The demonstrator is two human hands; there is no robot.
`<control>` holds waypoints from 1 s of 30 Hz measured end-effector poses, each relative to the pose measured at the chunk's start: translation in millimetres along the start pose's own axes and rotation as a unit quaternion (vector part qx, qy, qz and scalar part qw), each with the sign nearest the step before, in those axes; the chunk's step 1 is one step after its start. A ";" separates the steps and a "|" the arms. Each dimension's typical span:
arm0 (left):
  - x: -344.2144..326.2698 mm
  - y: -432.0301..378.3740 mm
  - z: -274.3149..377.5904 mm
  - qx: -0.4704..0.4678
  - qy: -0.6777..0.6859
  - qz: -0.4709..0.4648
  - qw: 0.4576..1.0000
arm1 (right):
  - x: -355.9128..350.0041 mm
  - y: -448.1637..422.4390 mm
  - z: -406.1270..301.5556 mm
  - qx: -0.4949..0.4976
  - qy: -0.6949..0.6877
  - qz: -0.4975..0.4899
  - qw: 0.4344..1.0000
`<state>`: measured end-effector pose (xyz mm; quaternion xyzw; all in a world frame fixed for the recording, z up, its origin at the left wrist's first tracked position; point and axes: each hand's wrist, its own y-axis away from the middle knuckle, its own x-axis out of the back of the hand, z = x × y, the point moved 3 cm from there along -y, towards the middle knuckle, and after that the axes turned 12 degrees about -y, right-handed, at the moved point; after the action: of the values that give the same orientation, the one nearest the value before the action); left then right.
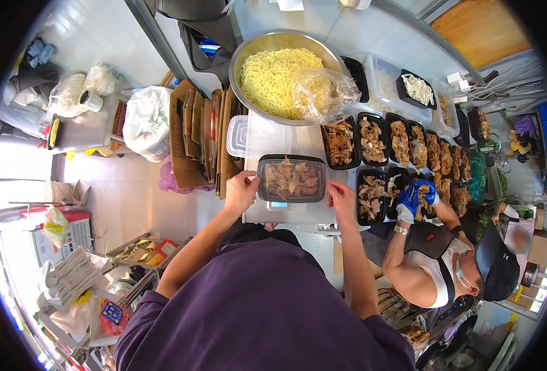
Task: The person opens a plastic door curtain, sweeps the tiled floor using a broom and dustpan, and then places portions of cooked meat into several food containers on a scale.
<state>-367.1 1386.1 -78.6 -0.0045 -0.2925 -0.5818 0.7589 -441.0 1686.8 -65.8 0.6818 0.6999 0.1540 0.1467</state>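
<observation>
Directly before me, a black plastic food container (292, 180) of shredded meat has a translucent lid over it. It rests over a scale with a lit display (279, 204), mostly hidden beneath it. My left hand (242, 191) has its fingertips at the container's left edge. At the right edge is my right hand (341, 200), thumb and fingers close together beside the rim; whether they grip it I cannot tell. Spare clear lids (239, 135) lie behind to the left. A large steel bowl (237, 88) holds yellow noodles (273, 76) and a clear plastic bag (326, 97).
Rows of open black containers with meat (373, 139) stretch to the right, where a co-worker's blue-gloved hands (410, 201) handle meat. Upright cardboard (187, 134) stands left of the table. Behind the rows, a clear tub (380, 79) bears a black tray of white strips (417, 89).
</observation>
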 end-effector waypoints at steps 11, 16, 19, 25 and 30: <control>2.3 6.7 -12.5 -0.088 -0.095 0.024 0.991 | 11.0 -0.5 26.7 0.081 0.129 0.028 0.988; 3.2 -17.1 -0.8 -0.125 -0.151 0.066 0.978 | 7.1 -22.7 13.3 0.091 0.150 0.027 0.984; 4.7 -32.7 7.4 -0.111 -0.192 0.068 0.973 | 0.8 -39.9 5.6 0.102 0.167 0.025 0.980; -3.4 -32.7 -6.2 -0.100 -0.224 0.027 0.969 | -0.1 -42.3 11.6 0.226 0.322 0.043 0.918; -20.7 -21.4 -10.7 -0.040 -0.093 -0.018 0.995 | 9.1 -27.9 20.0 0.273 0.375 0.047 0.885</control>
<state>-384.5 1393.7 -103.9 -0.0836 -0.3386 -0.6034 0.7171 -458.3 1695.6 -95.5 0.6184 0.6845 0.2076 -0.3255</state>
